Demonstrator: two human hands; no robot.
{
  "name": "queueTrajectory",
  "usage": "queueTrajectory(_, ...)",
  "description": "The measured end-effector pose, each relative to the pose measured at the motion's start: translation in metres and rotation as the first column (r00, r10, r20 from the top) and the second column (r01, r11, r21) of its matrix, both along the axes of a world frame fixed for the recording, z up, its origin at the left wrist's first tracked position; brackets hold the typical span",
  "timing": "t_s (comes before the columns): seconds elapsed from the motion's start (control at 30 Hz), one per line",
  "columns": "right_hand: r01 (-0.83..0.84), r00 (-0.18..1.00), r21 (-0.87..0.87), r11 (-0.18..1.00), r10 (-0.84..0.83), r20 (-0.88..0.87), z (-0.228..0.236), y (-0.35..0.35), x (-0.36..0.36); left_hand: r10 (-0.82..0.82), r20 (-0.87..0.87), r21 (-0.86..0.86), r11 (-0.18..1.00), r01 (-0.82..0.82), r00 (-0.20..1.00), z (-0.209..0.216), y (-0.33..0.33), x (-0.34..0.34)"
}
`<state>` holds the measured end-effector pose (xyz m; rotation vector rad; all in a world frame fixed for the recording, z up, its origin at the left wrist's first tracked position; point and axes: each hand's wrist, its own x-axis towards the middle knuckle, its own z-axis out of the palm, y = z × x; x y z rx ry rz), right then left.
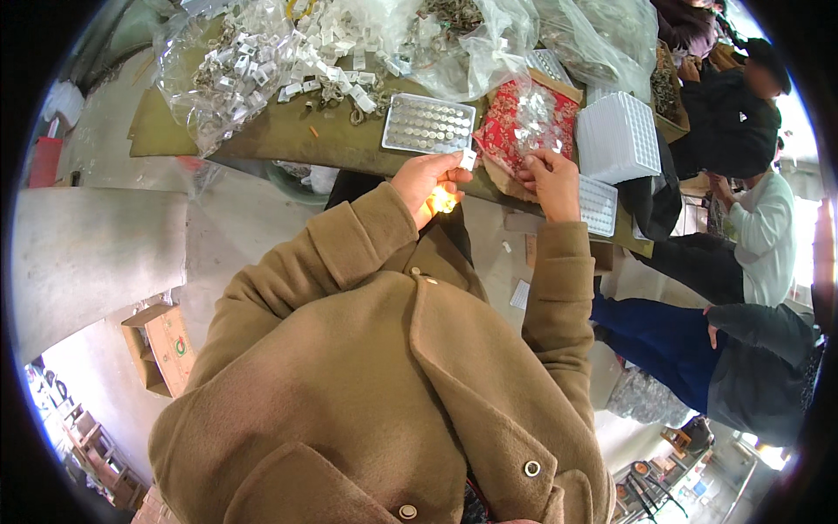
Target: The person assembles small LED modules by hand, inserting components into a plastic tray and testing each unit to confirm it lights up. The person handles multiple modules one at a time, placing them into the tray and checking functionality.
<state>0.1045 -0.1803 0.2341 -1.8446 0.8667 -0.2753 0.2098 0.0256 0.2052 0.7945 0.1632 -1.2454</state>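
My left hand [423, 185] is closed near the table's front edge. Its thumb and finger pinch a small white block-shaped piece [468, 161]. A bright yellow glow [443, 200] shines below those fingers; its source is not clear. My right hand [557, 182] is closed in a pinch at the front edge of a red patterned cloth [499, 118]. Whatever those fingertips hold is too small to make out. Small clear, shiny pieces [537, 118] lie on the cloth. Just beyond my left hand sits a white tray [391, 144] with rows of round silvery pieces.
Loose white blocks with metal parts [253, 74] heap on the table's left, partly in clear plastic. A stack of white trays [618, 140] stands right, near another gridded tray [599, 208]. Other people [759, 231] are at the right. An opened cardboard box [166, 345] is lower left.
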Motion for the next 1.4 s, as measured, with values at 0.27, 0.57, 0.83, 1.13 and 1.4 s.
queueTrajectory(0.27, -0.034, 0.902, 0.412, 0.911, -0.150, 0.405, 0.010, 0.034, 0.000, 0.005, -0.037, -0.077, 0.997, -0.008, 0.999, 0.012, 0.001, 0.002)
queueTrajectory(0.57, -0.174, 0.899, 0.410, 0.895, -0.025, 0.437, 0.030, 0.065, 0.010, 0.029, 0.091, -0.111, 0.994, -0.019, 0.995, 0.038, 0.006, 0.004)
queueTrajectory(0.83, -0.175, 0.896, -0.161, 0.971, 0.225, 0.383, 0.025, 0.074, 0.007, 0.004, 0.098, -0.138, 0.990, 0.009, 0.995, 0.035, 0.004, 0.000)
queueTrajectory(1.13, -0.175, 0.840, -0.359, 0.917, 0.329, 0.432, 0.024, 0.079, 0.005, -0.020, -0.041, -0.127, 0.992, 0.015, 0.999, 0.034, 0.008, -0.005)
queueTrajectory(1.4, -0.268, 0.852, -0.543, 0.796, 0.459, 0.251, 0.034, 0.084, 0.006, -0.046, 0.258, 0.058, 0.998, 0.032, 0.965, 0.030, 0.017, -0.004)
